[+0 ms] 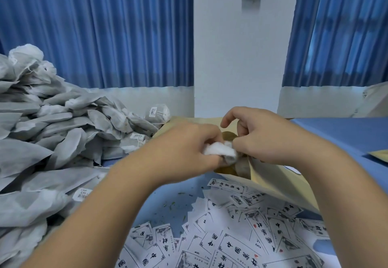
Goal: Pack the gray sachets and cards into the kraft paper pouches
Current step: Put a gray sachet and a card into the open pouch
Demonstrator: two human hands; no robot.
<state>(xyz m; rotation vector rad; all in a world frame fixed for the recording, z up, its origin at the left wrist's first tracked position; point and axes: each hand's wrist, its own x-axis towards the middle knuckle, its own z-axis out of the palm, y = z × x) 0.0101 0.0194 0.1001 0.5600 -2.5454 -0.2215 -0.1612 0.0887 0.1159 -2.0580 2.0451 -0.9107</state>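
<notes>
My left hand (189, 144) grips the white end of a gray sachet (220, 151) at the open mouth of a kraft paper pouch (279, 181). My right hand (264, 135) pinches the pouch's upper edge and holds the mouth apart. More gray sachet ends show inside the pouch, under the hands. A large heap of gray sachets (52, 137) fills the left side of the table. Printed white cards (231, 240) lie scattered in front of me, below my forearms.
The table has a blue surface (340, 133) with small dark crumbs near the cards. Another kraft pouch (380, 155) peeks in at the right edge. Blue curtains and a white wall pillar stand behind the table.
</notes>
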